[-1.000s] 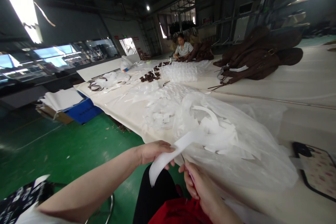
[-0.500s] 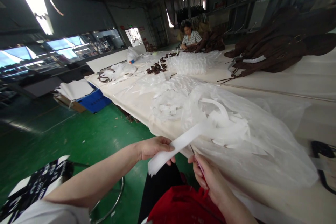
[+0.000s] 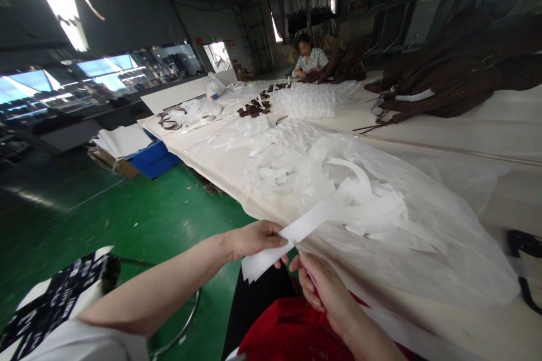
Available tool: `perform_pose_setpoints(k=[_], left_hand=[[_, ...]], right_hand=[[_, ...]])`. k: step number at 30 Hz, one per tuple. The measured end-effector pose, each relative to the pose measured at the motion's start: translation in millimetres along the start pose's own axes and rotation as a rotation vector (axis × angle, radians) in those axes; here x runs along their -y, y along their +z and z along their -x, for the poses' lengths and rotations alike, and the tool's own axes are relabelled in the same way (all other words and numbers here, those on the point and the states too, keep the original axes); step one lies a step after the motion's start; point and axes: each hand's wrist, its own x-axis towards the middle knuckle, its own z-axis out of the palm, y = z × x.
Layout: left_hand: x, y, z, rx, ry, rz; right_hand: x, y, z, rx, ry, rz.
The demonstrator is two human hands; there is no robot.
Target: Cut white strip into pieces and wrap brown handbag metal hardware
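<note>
So, my left grip (image 3: 257, 238) pinches white strip (image 3: 311, 221); my right grip (image 3: 318, 281) wraps slim tool (image 3: 312, 278), tip near strip's edge.

No readable text or signs.

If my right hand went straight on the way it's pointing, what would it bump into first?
Probably the white strip, beside where your left hand holds it. That hand is very close too, and depth is hard to judge.

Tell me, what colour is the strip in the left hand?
The strip is white; it shows best in the head view.
</note>
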Motion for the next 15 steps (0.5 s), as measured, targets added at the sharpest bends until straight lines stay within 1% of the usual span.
perform_pose_setpoints(k=[3,6,10,15], left_hand=[[0.4,1.7,-0.1,0.030,0.040,-0.049],[2.3,2.0,0.6,0.030,0.063,-0.049],[7.2,-0.7,1.0,0.010,0.029,-0.057],[8.5,0.8,2.6,-0.010,-0.002,-0.054]], right_hand=[[-4.6,1.8,-5.2,0.013,-0.007,-0.024],[-13.6,3.5,-13.0,0.004,-0.003,-0.044],[-20.1,3.9,-19.8,-0.008,0.007,-0.050],[-17.1,4.3,-19.2,0.026,0.028,-0.061]])
